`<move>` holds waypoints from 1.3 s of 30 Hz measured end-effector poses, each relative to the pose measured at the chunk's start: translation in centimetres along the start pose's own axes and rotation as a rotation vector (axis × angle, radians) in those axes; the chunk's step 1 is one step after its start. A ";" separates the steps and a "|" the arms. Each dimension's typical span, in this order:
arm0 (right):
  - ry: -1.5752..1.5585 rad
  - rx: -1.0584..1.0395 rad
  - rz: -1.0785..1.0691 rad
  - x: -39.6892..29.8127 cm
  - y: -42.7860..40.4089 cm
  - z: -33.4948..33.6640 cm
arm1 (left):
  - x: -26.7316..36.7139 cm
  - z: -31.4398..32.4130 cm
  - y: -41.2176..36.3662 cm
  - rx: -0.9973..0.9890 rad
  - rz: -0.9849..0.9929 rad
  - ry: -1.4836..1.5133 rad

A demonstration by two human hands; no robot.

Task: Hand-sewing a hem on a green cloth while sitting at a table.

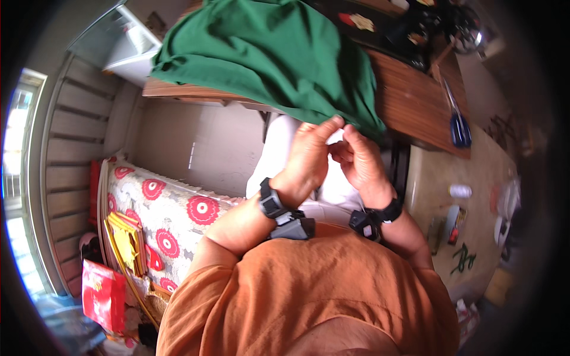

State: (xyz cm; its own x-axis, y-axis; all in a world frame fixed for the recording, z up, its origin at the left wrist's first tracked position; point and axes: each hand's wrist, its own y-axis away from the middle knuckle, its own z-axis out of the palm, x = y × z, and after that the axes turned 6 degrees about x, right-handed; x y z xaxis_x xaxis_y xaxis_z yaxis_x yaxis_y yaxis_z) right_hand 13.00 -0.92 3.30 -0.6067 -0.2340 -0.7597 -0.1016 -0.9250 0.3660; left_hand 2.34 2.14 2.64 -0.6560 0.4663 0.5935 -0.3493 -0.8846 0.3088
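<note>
A large piece of green cloth [267, 58] lies across the wooden sewing table [414, 98] and hangs over its front edge towards my lap. My left hand [309, 153] pinches the near edge of this cloth between thumb and fingers. Right beside it, my right hand [360, 160] has its thumb and fingertips on the same edge, the other fingers curled. Both hands are over my white-clad lap, and each wrist wears a black strapped device. Folds hide part of the cloth's hem.
A black sewing machine [414, 40] with a handwheel stands at the back right. Blue-handled scissors [459, 129] lie on the table's right end. To the left is a bed with a flowered cover [178, 213], holding yellow folders [127, 240]. A white spool [460, 191] lies lower right.
</note>
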 end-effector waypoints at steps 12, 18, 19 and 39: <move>0.027 0.043 -0.109 -3.6 -1.3 1.3 | 12.7 -5.4 3.2 0.166 0.516 -1.018; -0.037 0.007 -0.072 -5.7 -2.3 2.0 | 25.0 -10.9 -0.6 0.622 1.185 -2.037; -0.038 0.016 -0.079 -6.0 -2.5 2.0 | 25.9 -11.6 -1.2 0.597 1.119 -2.135; -0.077 -0.003 -0.143 -13.1 -6.0 1.5 | 29.0 -7.5 -3.6 0.114 0.320 -2.030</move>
State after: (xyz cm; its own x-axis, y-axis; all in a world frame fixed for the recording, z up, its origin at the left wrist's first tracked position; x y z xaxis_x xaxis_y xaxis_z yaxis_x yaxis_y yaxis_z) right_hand 20.34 8.13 11.87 -0.6448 -0.0762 -0.7606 -0.1888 -0.9483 0.2551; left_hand -20.47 18.89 13.20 0.8759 -0.2710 0.3991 -0.3103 -0.9499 0.0361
